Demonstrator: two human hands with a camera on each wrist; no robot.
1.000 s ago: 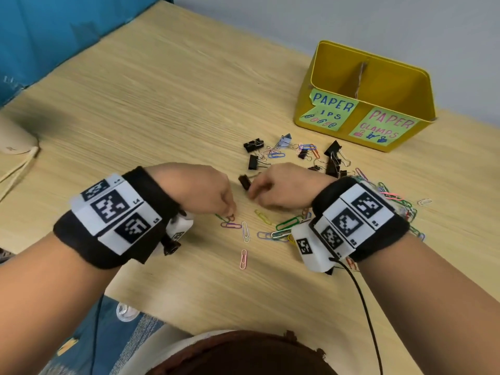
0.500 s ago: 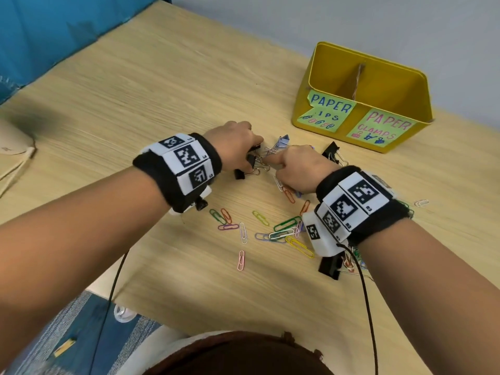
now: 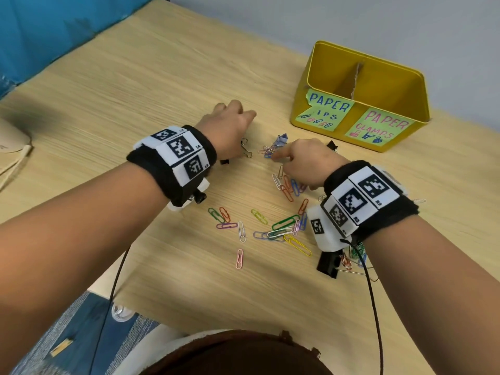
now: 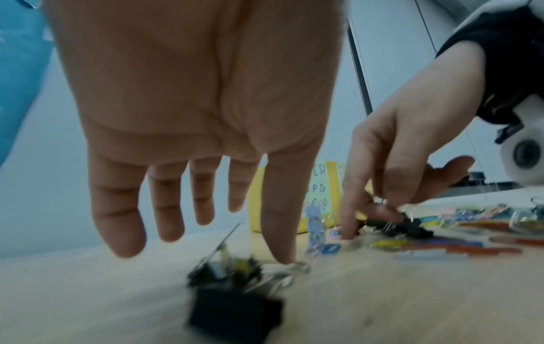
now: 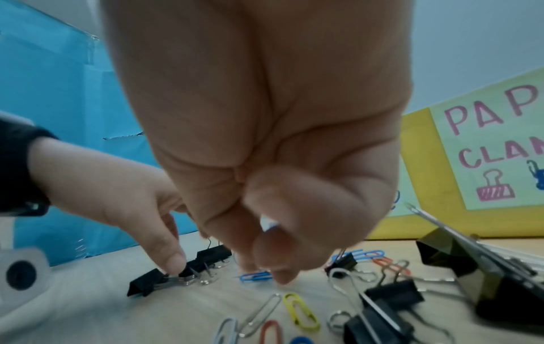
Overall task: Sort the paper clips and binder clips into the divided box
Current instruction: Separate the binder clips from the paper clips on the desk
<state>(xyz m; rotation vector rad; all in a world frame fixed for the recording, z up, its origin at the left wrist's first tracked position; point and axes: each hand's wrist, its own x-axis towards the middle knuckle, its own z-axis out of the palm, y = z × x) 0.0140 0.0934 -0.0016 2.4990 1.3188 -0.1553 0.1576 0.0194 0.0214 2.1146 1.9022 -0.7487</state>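
Note:
The yellow divided box (image 3: 368, 55) stands at the back right, labelled for paper clips on its left half and paper clamps on its right. My left hand (image 3: 238, 131) hovers over black binder clips (image 4: 235, 309), fingers straight, thumb tip touching a wire handle (image 4: 294, 267). My right hand (image 3: 297, 161) presses its index finger onto small paper clips (image 3: 267, 152) beside a blue binder clip (image 3: 281, 139); its other fingers are curled. Coloured paper clips (image 3: 281, 226) lie scattered nearer me.
More black binder clips (image 5: 391, 300) lie under and right of my right wrist, one (image 3: 328, 263) by the wrist camera. A cable runs down from each wrist. A beige object (image 3: 10, 139) sits at the table's left edge.
Both hands moved away from me, from the near paper clips to the cluster by the box. They met there, and now my left hand has drawn left with black binder clips under it.

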